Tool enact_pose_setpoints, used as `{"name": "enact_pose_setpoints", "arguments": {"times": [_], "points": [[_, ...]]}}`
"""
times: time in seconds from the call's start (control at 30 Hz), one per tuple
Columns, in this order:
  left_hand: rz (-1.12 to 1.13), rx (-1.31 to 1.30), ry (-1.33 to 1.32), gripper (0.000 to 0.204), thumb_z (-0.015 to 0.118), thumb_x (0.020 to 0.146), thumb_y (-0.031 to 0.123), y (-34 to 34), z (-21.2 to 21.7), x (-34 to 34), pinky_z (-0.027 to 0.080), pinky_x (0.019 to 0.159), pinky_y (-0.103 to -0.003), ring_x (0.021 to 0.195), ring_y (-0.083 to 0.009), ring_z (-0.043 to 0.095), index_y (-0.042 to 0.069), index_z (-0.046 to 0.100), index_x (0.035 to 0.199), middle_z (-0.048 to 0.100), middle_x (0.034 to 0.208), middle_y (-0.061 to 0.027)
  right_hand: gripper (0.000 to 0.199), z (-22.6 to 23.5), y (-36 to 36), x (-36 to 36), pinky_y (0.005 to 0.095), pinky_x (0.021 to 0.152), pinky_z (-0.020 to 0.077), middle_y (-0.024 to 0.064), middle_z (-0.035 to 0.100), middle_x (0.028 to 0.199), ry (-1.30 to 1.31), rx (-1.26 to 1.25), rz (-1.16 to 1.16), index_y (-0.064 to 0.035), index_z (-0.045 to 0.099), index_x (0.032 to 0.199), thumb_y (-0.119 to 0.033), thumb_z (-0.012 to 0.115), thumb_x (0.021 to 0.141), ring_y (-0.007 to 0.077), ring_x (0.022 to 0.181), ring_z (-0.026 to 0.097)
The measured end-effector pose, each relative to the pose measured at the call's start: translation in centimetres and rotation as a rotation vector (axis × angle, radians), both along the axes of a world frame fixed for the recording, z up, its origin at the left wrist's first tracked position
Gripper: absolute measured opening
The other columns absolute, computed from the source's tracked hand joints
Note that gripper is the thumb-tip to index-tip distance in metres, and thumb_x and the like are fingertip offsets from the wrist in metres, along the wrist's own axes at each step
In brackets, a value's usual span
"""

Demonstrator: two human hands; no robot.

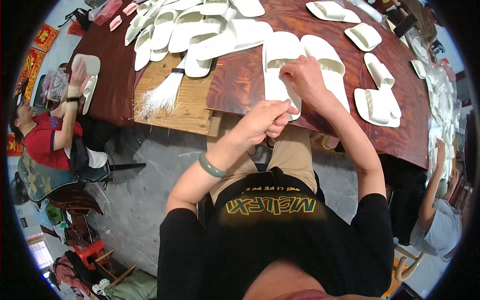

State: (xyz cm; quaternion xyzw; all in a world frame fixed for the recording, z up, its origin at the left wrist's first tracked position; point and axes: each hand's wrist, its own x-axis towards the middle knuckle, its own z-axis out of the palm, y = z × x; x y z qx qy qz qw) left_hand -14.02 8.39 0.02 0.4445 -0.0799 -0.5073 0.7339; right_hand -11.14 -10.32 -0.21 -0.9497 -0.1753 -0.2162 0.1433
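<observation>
Two white slippers lie side by side on the table in front of me: a left slipper [281,44] and a right slipper [334,65]. My right hand [305,79] is over the left one, its fingertips pinched near the strap; whatever they grip is too small to make out. Just below, at the table's front edge, my left hand [267,121] is closed with thumb against forefinger, beside that slipper's near end. Anything inside it is hidden. A green bangle [212,165] circles my left wrist. Further left lies a bundle of white threads [167,91], banded in black.
A heap of white slippers [192,27] covers the table's far left. Loose slippers [377,107] lie to the right. A person in red [52,132] handles a slipper at left; another person in grey [440,227] works at right. A wooden board [150,77] lies under the threads.
</observation>
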Motion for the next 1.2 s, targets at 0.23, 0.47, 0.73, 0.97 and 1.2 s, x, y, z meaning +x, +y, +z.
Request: {"name": "enact_pose_setpoints", "arguments": {"times": [0.23,0.47,0.73,0.97,1.2], "points": [[-0.076,0.019,0.217,0.026,0.049,0.094,0.019,0.0,-0.2,-0.2,0.016,0.038,-0.017,0.042,-0.0005,0.021,-0.003,0.051,0.108,0.027,0.055,0.0104,0.012,-0.2,-0.8,-0.1,0.0331,0.067,0.0377,0.0015,0.062,0.075,-0.222,-0.106,0.003,-0.0112,0.065,0.085,-0.014,0.066,0.073,0.0197,0.071,0.053],[0.027,0.040,0.173,0.026,0.047,0.093,0.015,-1.1,0.1,4.1,0.017,0.037,-0.017,0.041,-0.0008,0.021,-0.005,0.050,0.109,0.025,0.055,0.0095,0.010,2.0,-4.5,5.4,0.0411,0.072,0.0447,0.0122,0.064,0.082,-0.342,0.161,0.036,-0.0032,0.063,0.085,-0.010,0.059,0.080,0.0310,0.080,0.059],[0.215,0.201,0.132,0.016,0.049,0.088,0.010,-5.6,-1.1,7.5,0.019,0.037,-0.020,0.043,-0.0042,0.027,0.001,0.054,0.101,0.039,0.060,0.0039,0.020,0.8,-6.0,10.9,0.0404,0.067,0.0442,0.0208,0.060,0.080,0.291,0.155,0.054,0.0017,0.061,0.088,-0.017,0.056,0.082,0.0368,0.076,0.058],[0.436,0.178,0.144,0.014,0.037,0.091,0.008,-8.9,-1.1,7.2,0.027,0.037,-0.024,0.048,-0.0095,0.036,0.007,0.044,0.103,0.046,0.074,-0.0031,0.025,1.8,-7.2,12.5,0.0340,0.061,0.0449,0.0094,0.063,0.074,0.558,0.294,0.047,-0.0008,0.063,0.078,-0.025,0.067,0.074,0.0186,0.069,0.058],[0.416,0.252,0.079,0.010,0.041,0.088,0.011,-8.9,-0.6,7.2,0.024,0.034,-0.024,0.043,-0.0110,0.037,0.003,0.048,0.088,0.043,0.060,-0.0029,0.031,1.7,-9.4,13.1,0.0326,0.054,0.0429,0.0094,0.059,0.062,0.673,0.081,-0.010,0.0016,0.063,0.076,-0.029,0.066,0.077,0.0155,0.055,0.054]]}}
